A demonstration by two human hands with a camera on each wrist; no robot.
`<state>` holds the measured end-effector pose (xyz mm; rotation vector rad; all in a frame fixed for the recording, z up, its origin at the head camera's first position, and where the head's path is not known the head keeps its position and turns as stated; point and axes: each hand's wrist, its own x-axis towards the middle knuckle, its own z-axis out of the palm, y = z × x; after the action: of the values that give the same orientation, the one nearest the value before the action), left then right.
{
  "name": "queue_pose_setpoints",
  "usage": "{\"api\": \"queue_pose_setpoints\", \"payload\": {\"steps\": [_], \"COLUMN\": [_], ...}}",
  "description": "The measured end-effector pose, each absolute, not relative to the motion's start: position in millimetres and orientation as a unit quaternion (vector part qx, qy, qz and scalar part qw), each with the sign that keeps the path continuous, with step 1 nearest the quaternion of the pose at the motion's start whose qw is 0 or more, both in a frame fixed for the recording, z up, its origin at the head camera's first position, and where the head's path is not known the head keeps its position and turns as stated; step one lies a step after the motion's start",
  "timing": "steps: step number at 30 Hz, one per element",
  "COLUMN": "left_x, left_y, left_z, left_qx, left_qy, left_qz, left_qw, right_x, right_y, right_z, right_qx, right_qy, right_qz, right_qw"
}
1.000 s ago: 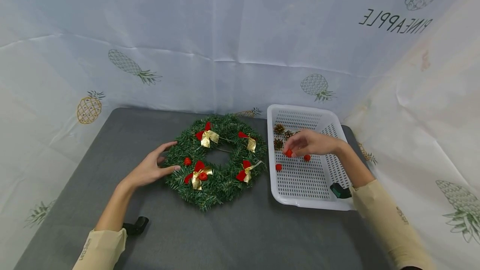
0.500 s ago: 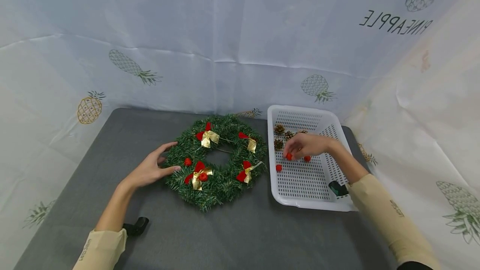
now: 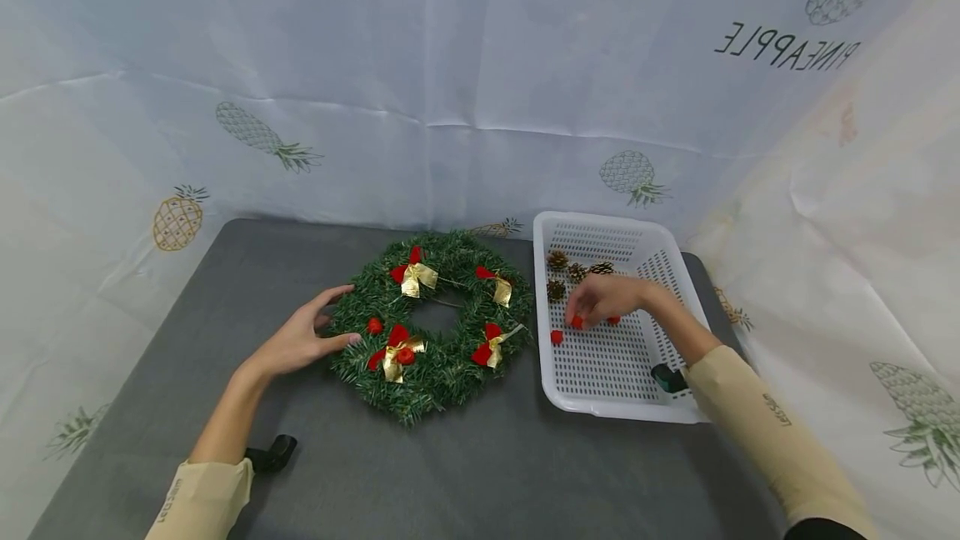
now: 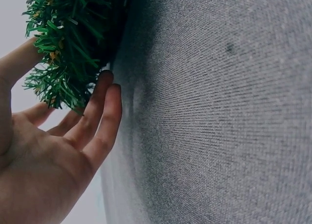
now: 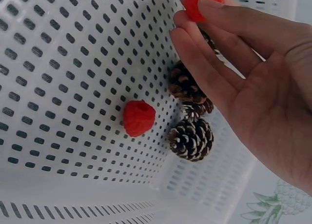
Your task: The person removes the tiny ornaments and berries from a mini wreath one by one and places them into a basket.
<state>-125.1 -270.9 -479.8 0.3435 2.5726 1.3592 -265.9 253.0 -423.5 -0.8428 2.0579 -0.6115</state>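
Observation:
A green wreath (image 3: pixel 450 386) lies on the table, trimmed with red-and-gold bows (image 3: pixel 416 277) and two artificial raspberries (image 3: pixel 375 326). At its left edge rests my left hand (image 3: pixel 300 336), thumb and fingers spread and loosely bent. In the left wrist view, its fingertips (image 4: pixel 113 99) touch the underside of the green sprigs (image 4: pixel 73 48). My right hand (image 3: pixel 606 298) is inside the white basket (image 3: pixel 550 373), pinching a red artificial raspberry (image 5: pixel 195 4) between thumb and fingers. Another raspberry (image 5: pixel 138 118) lies on the basket floor near that hand, and a third (image 3: pixel 613 320) is partly hidden.
Several pine cones (image 5: pixel 191 140) sit toward the back of the basket. The basket's perforated walls stand around the right hand. A dark grey cloth covers the table (image 3: pixel 450 482). Behind it hangs a white curtain (image 3: pixel 480 107) printed with pineapples.
My right hand has moved slightly down and toward me within the basket, still pinching the raspberry. The pine cones behind it show more. The left hand and wreath have stayed put.

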Motion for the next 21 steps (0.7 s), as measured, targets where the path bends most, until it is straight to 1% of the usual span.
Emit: {"api": "queue_pose_setpoints", "payload": {"steps": [10, 21], "left_x": [-125, -124], "left_y": [-270, -271], "left_z": [-480, -480], "left_qx": [0.116, 0.115], "left_qy": [0.874, 0.874], "left_qz": [0.46, 0.46], "left_qw": [0.106, 0.105], "right_x": [-265, -263], "right_y": [250, 246], "right_z": [-433, -437], "right_qx": [-0.329, -0.323], "right_qy": [0.812, 0.82], "right_qz": [-0.238, -0.227], "right_qw": [0.42, 0.414]}}
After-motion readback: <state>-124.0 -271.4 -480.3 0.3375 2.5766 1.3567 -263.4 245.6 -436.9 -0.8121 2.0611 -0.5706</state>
